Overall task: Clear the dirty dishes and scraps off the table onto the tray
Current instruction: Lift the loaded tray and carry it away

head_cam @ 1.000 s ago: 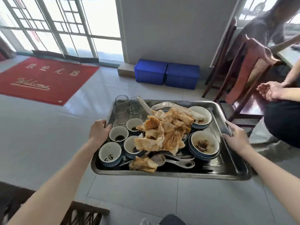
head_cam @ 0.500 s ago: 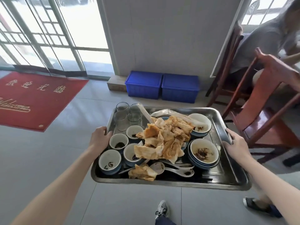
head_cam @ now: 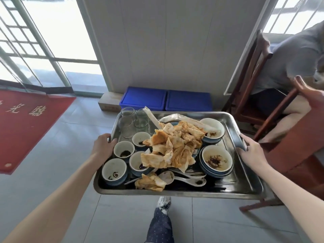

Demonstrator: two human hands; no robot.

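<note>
left hand (head_cam: 103, 146): you grip the tray (head_cam: 245, 183) rim
right hand (head_cam: 252, 151): you grip the other rim
tray: full of bowls (head_cam: 217, 161), cups (head_cam: 114, 171), napkins (head_cam: 172, 146)

tray (head_cam: 245, 181): steel
far left: four glasses (head_cam: 128, 127)
left: four cups (head_cam: 114, 170)
middle: stained napkins (head_cam: 175, 146)
right: dirty bowls (head_cam: 216, 159)
near edge: spoons (head_cam: 189, 180)

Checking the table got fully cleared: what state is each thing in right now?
Tray: held above the floor, loaded.
Left hand: grips tray's left rim.
Right hand: grips tray's right rim.
Glasses: upright, seemingly empty.
Cups: upright, dark dregs inside.
Bowls: upright, dirty.
Napkins: crumpled, stained, piled.
Spoons: lying flat, dirty.
</note>
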